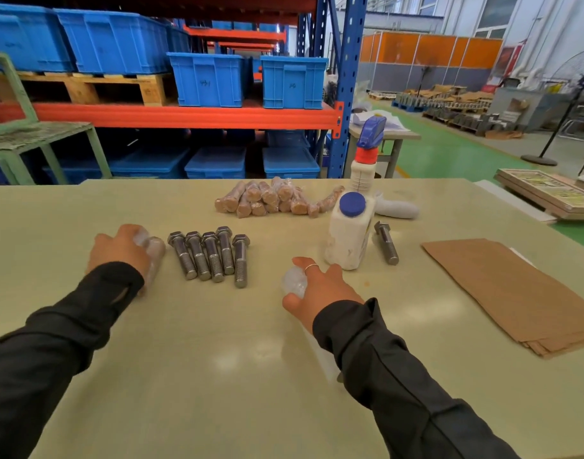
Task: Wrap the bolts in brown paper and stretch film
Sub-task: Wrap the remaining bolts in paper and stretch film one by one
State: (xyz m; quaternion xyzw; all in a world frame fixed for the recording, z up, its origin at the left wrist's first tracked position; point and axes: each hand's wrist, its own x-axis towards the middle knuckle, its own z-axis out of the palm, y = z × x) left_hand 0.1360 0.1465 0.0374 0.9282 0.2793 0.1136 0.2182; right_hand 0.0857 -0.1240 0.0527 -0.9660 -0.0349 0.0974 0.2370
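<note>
Several bare steel bolts [211, 255] lie side by side on the table [217, 359], and one more bolt [386, 241] lies right of a white bottle. My left hand [118, 250] rests over a roll of clear stretch film [154, 255] left of the bolts. My right hand [320, 289] grips a crumpled wad of clear film [293, 281] in front of the bottle. A stack of brown paper sheets [516, 293] lies at the right. Several wrapped bolts [270, 198] are piled at the back.
A white bottle with a blue cap [350, 230] and a spray bottle [366, 154] stand at the back right, with a white handle-shaped object [396, 208] beside them. Blue bins [207, 79] fill a shelving rack behind the table. A pedestal fan [549, 140] stands far right.
</note>
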